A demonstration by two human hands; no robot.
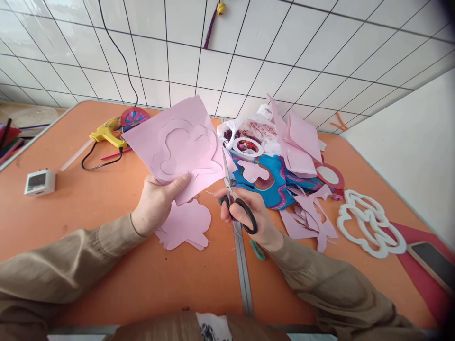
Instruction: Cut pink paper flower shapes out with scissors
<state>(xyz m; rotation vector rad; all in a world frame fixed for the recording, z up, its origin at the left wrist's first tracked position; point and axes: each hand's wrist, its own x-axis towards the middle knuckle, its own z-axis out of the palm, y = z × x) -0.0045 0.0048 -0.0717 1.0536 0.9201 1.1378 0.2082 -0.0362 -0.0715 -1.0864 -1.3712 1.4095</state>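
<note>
My left hand pinches the lower edge of a pink sheet, thumb on top. A curved, cloud-like outline shows on the sheet's face. In my right hand is a pair of scissors with black handles; the blades point up and lie at the sheet's right edge. Whether the blades are spread cannot be made out clearly. Below my left hand, several pink cut-out shapes lie stacked on the orange table.
A yellow glue gun and a white charger lie left. Behind my right hand are blue patterned fabric, folded pink sheets and pink scraps. White cloud-shaped frames and a phone lie right. A tiled wall stands behind.
</note>
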